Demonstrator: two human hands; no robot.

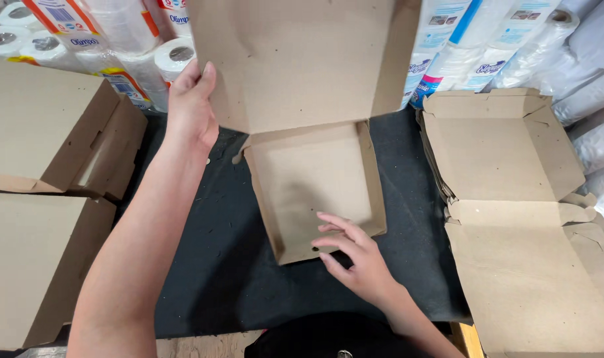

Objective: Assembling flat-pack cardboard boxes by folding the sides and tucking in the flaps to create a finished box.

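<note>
A brown cardboard box (315, 179) with folded-up walls sits open on a dark mat (202, 258) in the middle. Its lid (295, 59) stands raised at the back. My left hand (190, 106) grips the lid's left edge and holds it up. My right hand (355, 255) rests with spread fingers on the box's front wall, near its right corner. The tray of the box holds nothing.
A stack of flat unfolded box blanks (514, 219) lies to the right. Folded closed boxes (43, 132) sit at the left. Packs of paper rolls in plastic wrap (103, 40) line the back and the right side (580, 73).
</note>
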